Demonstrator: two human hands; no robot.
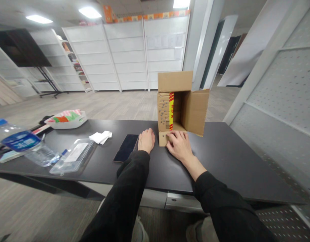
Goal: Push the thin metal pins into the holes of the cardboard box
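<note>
A brown cardboard box (pixel 164 112) stands on the dark table with its opening towards me and its flaps spread out. Several small round grey spots dot its left face, beside a yellow and red strip (pixel 171 111). My right hand (pixel 180 144) is at the front lower edge of this box, fingers bent over the bottom flap (pixel 162 139) and thumb close to it. Just left of the box, my left hand (pixel 146 140) rests on the tabletop with its fingers curled in; their undersides are hidden. Beside that hand lies a dark flat phone-like slab (pixel 126 148).
Further left on the table (pixel 235 158) are a crumpled white tissue (pixel 101 137), a clear plastic case (pixel 73 156), a water bottle (pixel 24 141) with a blue label, and a white basket (pixel 69 125) of colourful packets. A perforated panel (pixel 283 94) borders the right.
</note>
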